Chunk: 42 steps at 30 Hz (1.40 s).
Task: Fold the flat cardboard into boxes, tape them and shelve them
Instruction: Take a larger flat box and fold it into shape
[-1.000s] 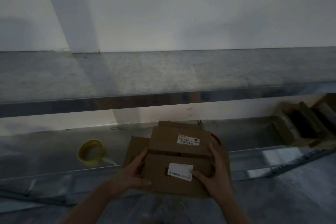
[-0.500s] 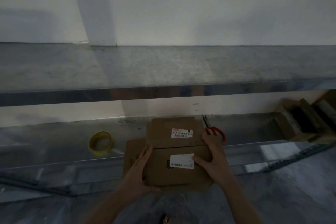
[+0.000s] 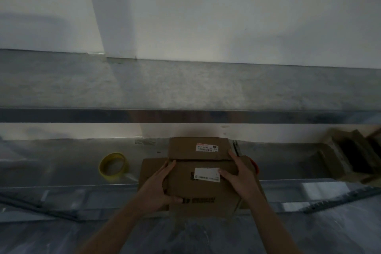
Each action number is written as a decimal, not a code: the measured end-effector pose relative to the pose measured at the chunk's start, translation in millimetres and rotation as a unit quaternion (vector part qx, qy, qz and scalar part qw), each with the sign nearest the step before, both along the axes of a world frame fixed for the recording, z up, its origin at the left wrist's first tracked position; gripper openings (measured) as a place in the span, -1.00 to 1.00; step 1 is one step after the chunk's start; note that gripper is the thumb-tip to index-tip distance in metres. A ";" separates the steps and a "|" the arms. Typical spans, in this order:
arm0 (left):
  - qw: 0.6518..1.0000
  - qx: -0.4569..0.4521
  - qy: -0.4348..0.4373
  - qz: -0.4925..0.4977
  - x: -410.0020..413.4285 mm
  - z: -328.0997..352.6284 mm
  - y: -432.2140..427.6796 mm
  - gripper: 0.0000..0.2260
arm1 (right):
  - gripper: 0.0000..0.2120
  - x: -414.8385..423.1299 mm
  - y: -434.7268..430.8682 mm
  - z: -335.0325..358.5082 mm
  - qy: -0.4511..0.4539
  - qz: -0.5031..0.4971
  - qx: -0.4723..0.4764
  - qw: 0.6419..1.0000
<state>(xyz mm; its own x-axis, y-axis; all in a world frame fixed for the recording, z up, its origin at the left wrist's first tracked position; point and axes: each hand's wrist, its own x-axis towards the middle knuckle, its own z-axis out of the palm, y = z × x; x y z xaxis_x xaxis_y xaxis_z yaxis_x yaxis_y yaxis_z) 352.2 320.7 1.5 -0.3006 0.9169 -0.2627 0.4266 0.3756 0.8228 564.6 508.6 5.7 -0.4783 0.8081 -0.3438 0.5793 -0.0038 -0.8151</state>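
- Cardboard box (image 3: 203, 192), white label on each top flap, sits at the front edge of the lower shelf (image 3: 68, 163), on flat cardboard (image 3: 151, 168)
- Left hand (image 3: 157, 187) grips its left side
- Right hand (image 3: 240, 177) grips its right side, thumb on the near label
- Yellow tape roll (image 3: 113, 166) lies left of the box, apart
- Scissors (image 3: 237, 147) lie just behind the right hand

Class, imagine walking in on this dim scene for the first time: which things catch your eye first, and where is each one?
The eye lands first on the brown cardboard box with two white labels at bottom centre, gripped at its sides by the left hand and the right hand. Next comes the yellow roll of tape, lying to the box's left on the grey metal shelf. Dim open cardboard boxes sit at the far right.
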 end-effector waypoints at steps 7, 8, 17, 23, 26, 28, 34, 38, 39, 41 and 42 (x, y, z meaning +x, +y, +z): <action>0.994 -0.009 -0.107 0.019 -22.1 3.6 8.4 -0.02 | -0.23 -12.7 19.3 0.2 -0.029 0.021 0.014 0.999; 0.995 -0.013 -0.101 0.018 -21.0 0.8 7.6 -0.02 | -0.21 -12.5 17.1 -2.3 -0.029 0.018 0.008 0.999; 0.998 0.005 -0.041 0.040 -8.1 -19.4 8.7 -0.03 | -0.22 -10.5 5.7 -21.1 0.000 -0.001 0.034 0.999; 0.998 -0.010 -0.035 0.045 -8.7 -16.0 14.5 -0.03 | -0.23 -11.6 14.6 -16.8 0.002 0.021 0.023 1.000; 0.999 -0.005 -0.043 0.033 -1.5 -18.4 5.8 -0.02 | -0.24 -2.6 7.9 -18.4 0.011 0.035 0.019 0.999; 0.999 0.002 -0.043 0.023 3.6 -19.3 -0.6 -0.02 | -0.25 6.1 2.5 -20.0 0.027 0.046 0.011 0.999; 0.999 0.005 -0.052 -0.005 10.5 -16.1 -12.6 0.06 | -0.15 18.4 -11.2 -18.6 0.069 0.078 -0.003 0.995; 0.999 -0.003 0.017 -0.032 11.7 -18.0 -19.1 0.09 | -0.18 19.7 -18.3 -17.6 0.078 0.083 0.024 0.993; 1.000 0.003 0.015 -0.026 12.7 -18.3 -19.7 0.08 | -0.17 20.0 -20.6 -17.5 0.078 0.081 0.028 0.993; 1.000 0.017 0.001 -0.009 14.5 -18.9 -20.9 0.06 | -0.13 21.2 -25.4 -18.2 0.078 0.073 0.030 0.994; 1.000 0.021 -0.003 -0.001 15.2 -19.1 -21.4 0.06 | -0.11 22.2 -27.6 -18.7 0.076 0.070 0.031 0.994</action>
